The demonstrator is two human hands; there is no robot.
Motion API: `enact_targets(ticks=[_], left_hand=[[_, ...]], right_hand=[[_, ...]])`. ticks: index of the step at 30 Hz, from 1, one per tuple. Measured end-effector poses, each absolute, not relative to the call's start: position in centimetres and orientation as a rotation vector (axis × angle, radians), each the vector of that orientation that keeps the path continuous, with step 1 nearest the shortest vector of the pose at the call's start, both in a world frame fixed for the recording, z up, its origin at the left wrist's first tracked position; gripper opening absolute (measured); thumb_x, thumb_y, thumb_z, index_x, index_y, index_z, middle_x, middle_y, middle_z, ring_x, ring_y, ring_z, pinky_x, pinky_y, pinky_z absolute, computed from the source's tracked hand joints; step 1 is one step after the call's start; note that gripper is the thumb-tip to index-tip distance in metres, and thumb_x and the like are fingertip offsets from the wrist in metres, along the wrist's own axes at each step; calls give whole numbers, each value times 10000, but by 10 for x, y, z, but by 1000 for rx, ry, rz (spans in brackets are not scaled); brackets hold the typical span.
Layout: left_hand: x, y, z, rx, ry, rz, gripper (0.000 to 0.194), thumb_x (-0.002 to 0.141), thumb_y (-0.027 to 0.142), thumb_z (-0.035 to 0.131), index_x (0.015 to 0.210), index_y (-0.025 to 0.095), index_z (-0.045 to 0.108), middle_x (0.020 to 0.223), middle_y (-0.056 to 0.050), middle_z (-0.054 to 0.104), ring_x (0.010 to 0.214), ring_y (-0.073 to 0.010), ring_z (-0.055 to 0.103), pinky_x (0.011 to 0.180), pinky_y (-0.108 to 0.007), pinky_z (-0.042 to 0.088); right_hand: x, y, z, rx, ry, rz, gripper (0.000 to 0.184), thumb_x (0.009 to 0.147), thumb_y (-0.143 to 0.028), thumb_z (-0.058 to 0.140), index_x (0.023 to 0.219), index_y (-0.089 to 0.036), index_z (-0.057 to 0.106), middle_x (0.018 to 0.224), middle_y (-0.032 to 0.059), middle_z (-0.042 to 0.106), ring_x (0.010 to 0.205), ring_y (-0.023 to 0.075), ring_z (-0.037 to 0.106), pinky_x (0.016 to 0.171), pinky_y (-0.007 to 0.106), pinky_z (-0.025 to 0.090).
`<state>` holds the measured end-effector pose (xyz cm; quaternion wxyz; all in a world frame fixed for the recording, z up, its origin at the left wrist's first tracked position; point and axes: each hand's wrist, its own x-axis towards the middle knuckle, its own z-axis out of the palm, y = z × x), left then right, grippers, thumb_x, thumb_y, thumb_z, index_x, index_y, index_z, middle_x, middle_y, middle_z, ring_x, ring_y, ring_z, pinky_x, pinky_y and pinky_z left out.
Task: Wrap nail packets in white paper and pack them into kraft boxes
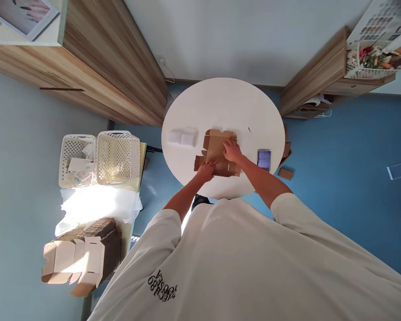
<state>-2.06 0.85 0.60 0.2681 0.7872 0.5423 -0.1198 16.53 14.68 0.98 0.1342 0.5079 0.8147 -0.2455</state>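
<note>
An unfolded cardboard box (pixel 217 145) lies on the white round table (pixel 220 102), its brown side up and its flaps spread. At its lower left, my left hand (pixel 206 171) grips the box by the fold beside a small side flap (pixel 199 162). The fingertips there are partly hidden. My right hand (pixel 232 151) rests on the box's right half, fingers apart and pressed down on the panel. Left of the box, two white packets (pixel 181 138) lie side by side. A phone or small tablet (pixel 263 159) with a lit, blurred screen lies right of my right forearm.
Two white perforated baskets (pixel 117 158) stand on a side table at left, one holding packets. Near them are white sheets (pixel 96 203) and a stack of flat cardboard boxes (pixel 83 258). Wooden cabinets (pixel 120 58) flank the table. Cardboard pieces (pixel 285 174) lie on the floor at right.
</note>
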Motion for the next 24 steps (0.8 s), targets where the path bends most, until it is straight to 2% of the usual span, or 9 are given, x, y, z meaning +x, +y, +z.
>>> enact_targets(ticks=[3, 5, 8, 13, 15, 20, 24], left_hand=[[-23, 11, 7, 2116, 1457, -308, 574, 880, 260, 776, 1426, 197, 609, 1577, -169, 536, 1390, -343, 566, 1156, -477, 435], [-25, 14, 8, 2103, 1449, -317, 589, 875, 284, 806, 1421, 198, 603, 1547, -167, 564, 1361, -336, 592, 1164, -470, 430], [-27, 17, 9, 2102, 1435, -324, 641, 855, 306, 853, 1428, 203, 583, 1510, -159, 594, 1306, -321, 632, 1154, -445, 440], [-28, 16, 10, 2127, 1443, -299, 606, 852, 308, 885, 1371, 183, 597, 1470, -165, 614, 1272, -311, 632, 1045, -396, 499], [-28, 16, 13, 2115, 1444, -281, 582, 842, 287, 895, 1336, 168, 612, 1460, -175, 617, 1257, -317, 634, 1009, -395, 510], [-33, 20, 28, 2089, 1349, -268, 546, 827, 242, 886, 1311, 182, 642, 1481, -172, 594, 1300, -328, 611, 1050, -411, 497], [-37, 21, 31, 2018, 1357, -211, 566, 820, 225, 878, 1334, 202, 644, 1519, -172, 568, 1224, -333, 652, 997, -432, 528]], right_hand=[[165, 158, 2, 1458, 2336, -708, 694, 982, -254, 503, 1646, -134, 340, 1751, 204, 229, 1588, 360, 244, 1225, 522, 281], [163, 159, 0, 1464, 2300, -716, 772, 957, -263, 535, 1670, -132, 271, 1767, 208, 185, 1604, 362, 205, 1223, 524, 281], [159, 157, 2, 1468, 2248, -713, 828, 920, -307, 600, 1665, -145, 275, 1762, 213, 188, 1590, 379, 216, 1212, 535, 287], [154, 159, 9, 1481, 2223, -706, 782, 893, -364, 652, 1604, -171, 388, 1708, 208, 288, 1519, 390, 318, 1188, 527, 308], [153, 163, 10, 1506, 2219, -717, 794, 903, -384, 641, 1620, -176, 369, 1699, 202, 305, 1504, 396, 340, 1184, 523, 316], [150, 175, 8, 1516, 2192, -749, 891, 908, -453, 620, 1684, -203, 261, 1769, 170, 196, 1547, 429, 288, 1217, 570, 276], [149, 179, 7, 1506, 2207, -745, 883, 909, -448, 592, 1691, -199, 266, 1747, 165, 285, 1538, 411, 325, 1221, 588, 274]])
